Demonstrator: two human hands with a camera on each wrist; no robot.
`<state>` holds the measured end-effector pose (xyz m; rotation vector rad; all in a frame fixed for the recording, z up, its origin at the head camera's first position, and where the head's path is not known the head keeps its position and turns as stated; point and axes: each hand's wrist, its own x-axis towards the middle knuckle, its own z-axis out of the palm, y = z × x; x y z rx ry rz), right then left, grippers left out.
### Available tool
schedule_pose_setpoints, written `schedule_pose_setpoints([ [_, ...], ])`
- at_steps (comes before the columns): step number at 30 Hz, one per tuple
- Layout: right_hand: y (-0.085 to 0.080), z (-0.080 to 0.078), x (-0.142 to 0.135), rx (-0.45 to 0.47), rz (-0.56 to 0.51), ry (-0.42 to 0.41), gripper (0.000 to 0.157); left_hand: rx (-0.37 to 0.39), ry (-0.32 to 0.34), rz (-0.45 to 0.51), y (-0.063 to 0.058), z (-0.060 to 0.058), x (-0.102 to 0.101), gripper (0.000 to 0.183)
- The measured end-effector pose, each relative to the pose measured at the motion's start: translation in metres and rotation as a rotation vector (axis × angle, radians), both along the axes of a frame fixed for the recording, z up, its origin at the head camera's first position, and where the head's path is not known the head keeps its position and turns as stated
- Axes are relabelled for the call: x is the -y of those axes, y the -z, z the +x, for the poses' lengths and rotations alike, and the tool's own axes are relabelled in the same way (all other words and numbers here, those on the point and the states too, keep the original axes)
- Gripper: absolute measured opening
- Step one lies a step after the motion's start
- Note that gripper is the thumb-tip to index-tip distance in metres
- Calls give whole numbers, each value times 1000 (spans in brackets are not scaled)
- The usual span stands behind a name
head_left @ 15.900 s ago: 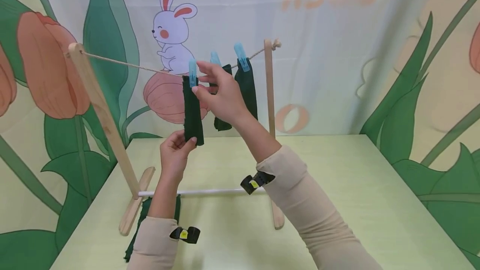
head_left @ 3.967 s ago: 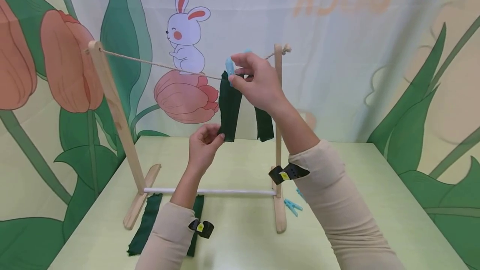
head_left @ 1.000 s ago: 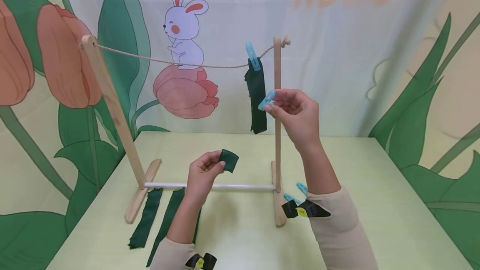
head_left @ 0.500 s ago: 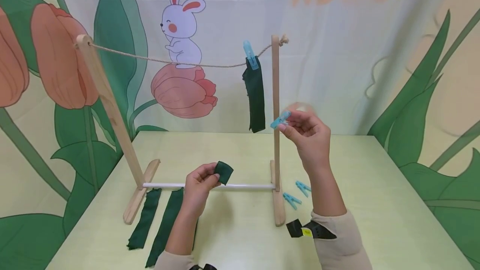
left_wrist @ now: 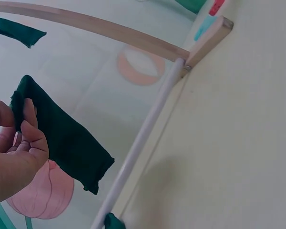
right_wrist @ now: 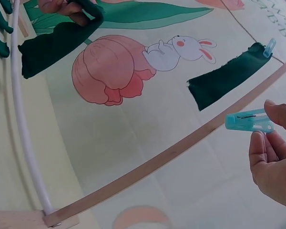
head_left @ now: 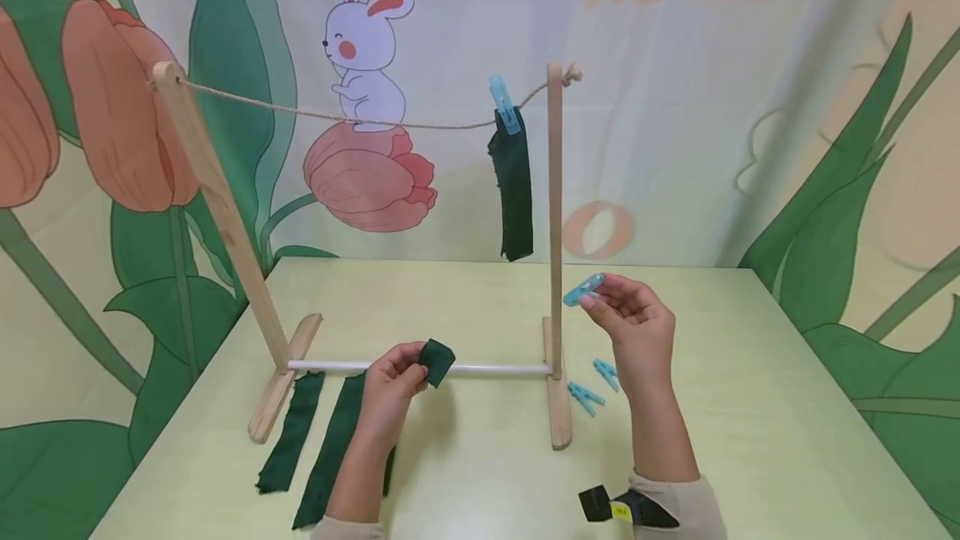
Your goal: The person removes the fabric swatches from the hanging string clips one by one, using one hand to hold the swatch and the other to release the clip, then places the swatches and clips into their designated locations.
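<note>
My left hand pinches one end of a dark green cloth strip, whose length hangs down in the left wrist view. In my right hand a light blue clothespin is pinched between thumb and fingers, right of the stand's right post. One dark green strip hangs from the rope, gripped by a blue clothespin near that post. On the table, below my right hand, lie two more clothespins. Green strips lie at the front left, one mostly hidden behind my left forearm.
The wooden stand has a left post, a right post and a white crossbar low between them. It stands on a pale table before a printed curtain with tulips and a rabbit.
Earlier, several strips hung on the rope; now one does. Both hands came down from the rope, left with a strip, right with a clothespin. Over the last second both sank further, the right rightward.
</note>
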<state>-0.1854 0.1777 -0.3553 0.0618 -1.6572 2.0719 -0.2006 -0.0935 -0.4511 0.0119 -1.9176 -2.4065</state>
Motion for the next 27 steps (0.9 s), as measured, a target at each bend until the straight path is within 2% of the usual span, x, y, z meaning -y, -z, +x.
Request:
schedule_pose_setpoints([
  [6,15,-2,-5,30,-43,28,34,27,20,-16,14,-2,1,23],
  [11,26,2,-10,143,-39,65,36,72,31,-65,26,1,5,26],
  [17,48,5,-21,206,-49,106,40,128,53,-113,35,15,13,26],
  [21,60,6,-27,242,-2,150,43,175,51,-136,37,26,18,27],
  [25,69,7,-31,276,33,184,43,239,36,-150,39,36,23,29],
  [27,72,8,-33,299,16,186,44,277,42,-147,41,41,25,29],
])
